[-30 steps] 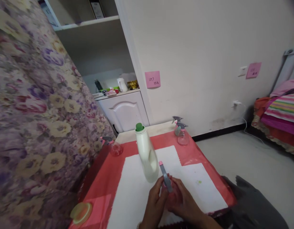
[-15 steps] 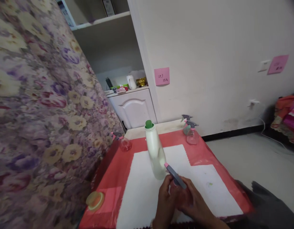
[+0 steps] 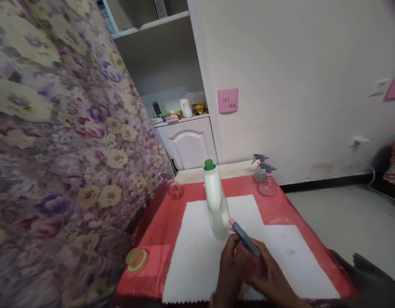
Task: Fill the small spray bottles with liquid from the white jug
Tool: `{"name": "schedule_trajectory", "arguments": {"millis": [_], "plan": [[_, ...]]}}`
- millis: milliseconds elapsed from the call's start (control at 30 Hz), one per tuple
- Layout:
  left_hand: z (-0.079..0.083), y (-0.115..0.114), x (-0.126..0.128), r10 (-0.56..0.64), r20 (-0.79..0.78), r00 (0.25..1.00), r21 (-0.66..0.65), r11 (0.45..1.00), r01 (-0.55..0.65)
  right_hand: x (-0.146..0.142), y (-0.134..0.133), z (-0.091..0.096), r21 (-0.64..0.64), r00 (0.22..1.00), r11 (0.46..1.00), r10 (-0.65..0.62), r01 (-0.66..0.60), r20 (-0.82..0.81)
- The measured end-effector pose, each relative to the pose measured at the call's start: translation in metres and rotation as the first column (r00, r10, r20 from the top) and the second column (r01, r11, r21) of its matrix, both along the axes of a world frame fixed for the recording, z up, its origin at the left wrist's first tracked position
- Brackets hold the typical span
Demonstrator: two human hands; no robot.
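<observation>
Between my two hands is a small clear pink spray bottle (image 3: 244,240) with a grey trigger head and pink nozzle. My left hand (image 3: 231,267) wraps its left side, while my right hand (image 3: 269,271) is closed round its right side; the fingers partly cover the bottle's body. Just beyond them a tall pale green jug-like bottle (image 3: 213,192) with a side handle stands on the white cloth (image 3: 194,256), its green spout uncapped. Toward the left table edge lies a round translucent yellowish cap (image 3: 137,260).
The table has a red cover (image 3: 152,226). One spray bottle (image 3: 175,188) stands at its back left and two more, including a pink one (image 3: 267,184), at its back right. A flowered curtain (image 3: 72,149) hangs along the left side, and a white cabinet (image 3: 189,145) stands behind.
The whole scene has shifted a little to the right in the view as my head turned. Both hands keep hold of the spray bottle, with little visible change in grip.
</observation>
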State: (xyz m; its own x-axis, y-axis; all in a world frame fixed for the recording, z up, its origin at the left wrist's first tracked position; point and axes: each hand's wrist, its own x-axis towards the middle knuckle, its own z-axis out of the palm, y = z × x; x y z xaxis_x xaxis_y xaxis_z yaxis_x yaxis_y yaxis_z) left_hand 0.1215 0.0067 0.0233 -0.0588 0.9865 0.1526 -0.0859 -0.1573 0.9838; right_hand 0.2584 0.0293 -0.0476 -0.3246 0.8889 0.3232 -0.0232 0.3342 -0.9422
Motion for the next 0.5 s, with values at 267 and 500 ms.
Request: {"name": "schedule_trajectory", "arguments": {"millis": [267, 500], "plan": [[0.015, -0.003, 0.0, -0.026, -0.041, 0.999, -0.028, 0.999, 0.025, 0.0, 0.0, -0.002, 0.019, 1.0, 1.0, 0.012, -0.012, -0.013], [0.012, -0.003, 0.0, -0.042, -0.08, 0.996, 0.001, 0.999, 0.042, -0.001, 0.0, -0.002, 0.034, 1.0, 0.999, -0.012, 0.012, -0.01]]}}
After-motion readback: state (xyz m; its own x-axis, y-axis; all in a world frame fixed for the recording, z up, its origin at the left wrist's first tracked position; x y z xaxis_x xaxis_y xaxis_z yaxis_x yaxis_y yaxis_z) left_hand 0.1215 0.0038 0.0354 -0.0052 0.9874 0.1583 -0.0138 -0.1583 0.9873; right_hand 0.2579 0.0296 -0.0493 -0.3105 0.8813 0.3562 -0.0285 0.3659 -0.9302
